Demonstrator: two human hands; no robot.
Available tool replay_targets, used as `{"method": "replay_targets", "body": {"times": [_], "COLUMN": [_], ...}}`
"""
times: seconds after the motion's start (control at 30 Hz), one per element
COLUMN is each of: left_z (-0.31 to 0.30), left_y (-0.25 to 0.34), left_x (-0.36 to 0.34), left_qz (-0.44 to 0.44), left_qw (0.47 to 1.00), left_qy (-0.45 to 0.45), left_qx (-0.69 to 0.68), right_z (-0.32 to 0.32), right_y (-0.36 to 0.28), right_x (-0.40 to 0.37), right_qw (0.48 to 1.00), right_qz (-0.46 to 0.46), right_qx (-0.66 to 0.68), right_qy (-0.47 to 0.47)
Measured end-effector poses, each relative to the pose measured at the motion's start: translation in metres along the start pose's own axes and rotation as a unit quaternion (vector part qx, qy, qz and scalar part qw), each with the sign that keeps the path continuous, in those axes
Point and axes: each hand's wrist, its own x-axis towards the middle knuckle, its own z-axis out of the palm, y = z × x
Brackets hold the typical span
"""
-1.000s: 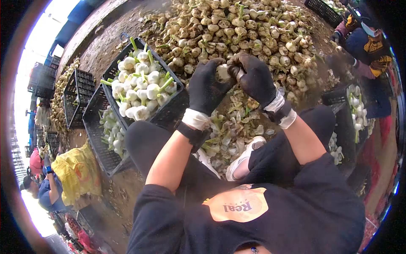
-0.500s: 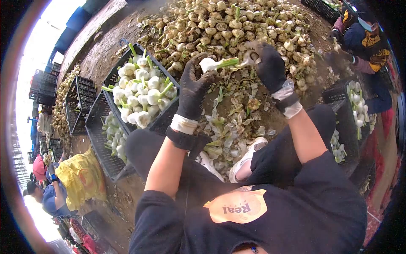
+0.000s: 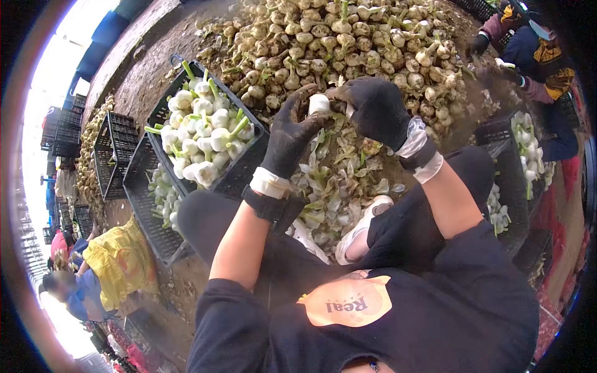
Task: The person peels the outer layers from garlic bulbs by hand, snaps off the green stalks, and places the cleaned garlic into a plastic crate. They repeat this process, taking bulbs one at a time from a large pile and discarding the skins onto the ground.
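Observation:
My left hand [image 3: 292, 133], in a dark, soil-stained glove, is closed around a white garlic bulb [image 3: 319, 104]. The bulb sits between its thumb and fingers, over the heap's near edge. My right hand [image 3: 376, 110], gloved in black, is close by on the right with its fingers bent together beside the bulb. A small pale bit shows at its fingertips, but what they pinch is hidden. Loose garlic skins [image 3: 339, 186] lie on the ground below both hands. Left of my left hand stands a black crate [image 3: 239, 165] filled with clean white garlic bulbs [image 3: 202, 127].
Beyond my hands spreads a large heap of unpeeled garlic [image 3: 348, 43]. A second black crate [image 3: 146, 186] is at the left, another crate [image 3: 513, 205] at the right. A co-worker [image 3: 541, 68] sits at upper right; another person [image 3: 87, 292] is at lower left, near a yellow sack [image 3: 124, 258].
My right hand has come down and left to the bulb; the strip of skin between its fingers no longer shows. In my left hand the bulb has turned, and its green stalk is out of sight.

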Motion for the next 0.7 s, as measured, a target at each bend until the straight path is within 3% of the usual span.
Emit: {"method": "replay_targets", "body": {"times": [0.07, 0.1, 0.17, 0.3, 0.5, 0.57, 0.63, 0.7], "left_z": [-0.004, -0.004, 0.001, 0.008, 0.011, 0.011, 0.01, 0.01], "left_y": [-0.005, -0.009, -0.009, -0.003, 0.002, 0.001, 0.003, 0.004], "left_x": [0.007, 0.008, 0.008, 0.005, 0.002, 0.003, 0.004, 0.005], "left_qz": [0.019, 0.019, 0.028, 0.029, -0.003, 0.031, 0.035, 0.041], "left_qw": [0.989, 0.989, 0.973, 0.976, 0.991, 0.988, 0.994, 0.997], "left_qy": [0.023, 0.021, 0.05, 0.007, -0.043, -0.042, -0.04, -0.038], "left_qx": [0.145, 0.145, 0.224, 0.215, 0.128, 0.144, 0.097, 0.049], "right_z": [0.003, 0.003, -0.007, -0.013, -0.005, -0.008, -0.009, -0.012], "right_y": [0.005, 0.007, 0.002, -0.004, 0.002, 0.001, 0.005, 0.009], "right_x": [-0.002, -0.005, -0.002, -0.001, -0.003, 0.0, 0.003, 0.004], "right_qw": [0.999, 0.999, 0.998, 0.996, 0.998, 0.994, 0.991, 0.965], "right_qz": [-0.029, -0.028, 0.007, 0.009, 0.044, 0.089, 0.108, 0.11], "right_qx": [0.001, 0.0, -0.009, -0.032, 0.009, 0.057, 0.078, 0.232], "right_qy": [0.019, 0.019, -0.061, -0.081, -0.04, 0.016, -0.005, -0.056]}}
